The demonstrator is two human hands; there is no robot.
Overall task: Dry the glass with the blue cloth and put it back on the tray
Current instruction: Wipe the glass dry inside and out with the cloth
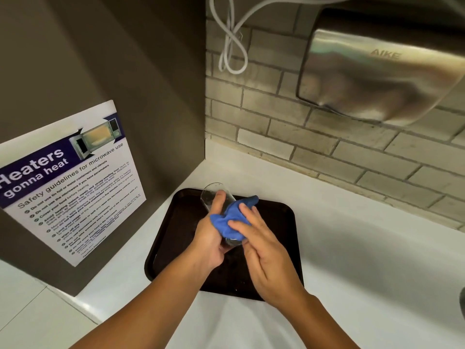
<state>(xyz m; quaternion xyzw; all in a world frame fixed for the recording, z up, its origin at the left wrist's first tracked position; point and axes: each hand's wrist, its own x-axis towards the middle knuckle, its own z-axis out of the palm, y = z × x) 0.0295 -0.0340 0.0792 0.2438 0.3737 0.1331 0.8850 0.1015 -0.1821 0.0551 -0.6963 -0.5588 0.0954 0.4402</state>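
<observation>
Holding the clear drinking glass [216,197] in your left hand [210,241], you have your thumb and fingers closed around its side. Your right hand [261,250] presses the small blue cloth [232,217] against the glass, with its fingers out flat and close together on the cloth.

The glass is up in the air, not on anything. It lies tilted. Its open mouth points up and away from you, toward the back left. Its thick bottom points down toward you, between your two hands. The cloth covers the middle and lower part of the glass. The top part near the mouth is bare.

Right under your hands is the flat dark brown plastic tray [279,217]. It sits on the white bench [364,260]. So the glass only has to go straight down to get back, and I think it must be turned upright first. Your left hand is the one that has it, so that hand looks best for putting it down.

Nothing else is on the tray that I can see, so nothing blocks the way. A brown wall panel with a microwave safety poster [73,182] stands just left of the tray. A shiny metal hand dryer [377,74] hangs on the brick wall, high up and well apart from your hands.
</observation>
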